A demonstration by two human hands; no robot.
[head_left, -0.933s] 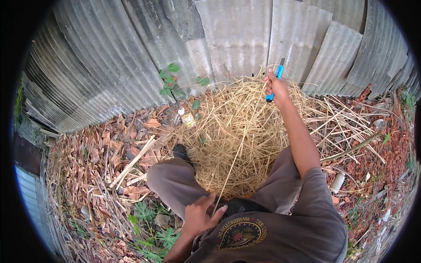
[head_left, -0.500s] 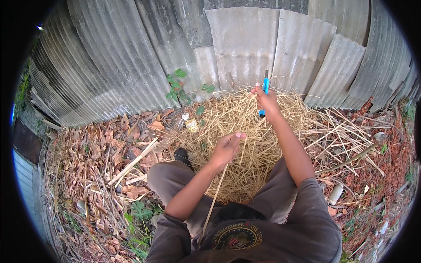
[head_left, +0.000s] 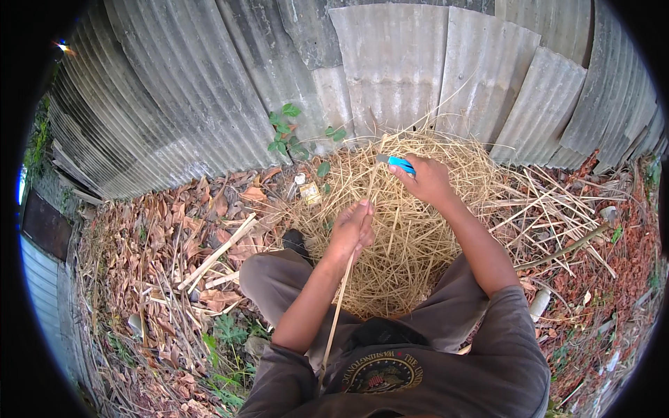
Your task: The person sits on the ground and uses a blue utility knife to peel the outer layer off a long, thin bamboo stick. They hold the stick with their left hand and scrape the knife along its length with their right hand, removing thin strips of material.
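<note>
My left hand is closed round a long, thin, pale strip of split cane or bamboo. Its lower end runs back toward my chest, and its upper part rises past my fingers toward the blade. In my right hand sits a blue utility knife, its short dark blade pointing left. The blade lies at or against the strip; exact contact is too small to tell. Beneath both hands spreads a heap of fine straw-coloured shavings, between my bent legs.
A corrugated metal fence stands just beyond the heap. Split sticks lie on dry leaves to the left, and more pale strips to the right, beside a brown branch. A leafy green plant grows by the fence.
My right hand has come down and left, turning the knife from upright to pointing left. The left hand has shifted slightly left and now closes round the strip.
</note>
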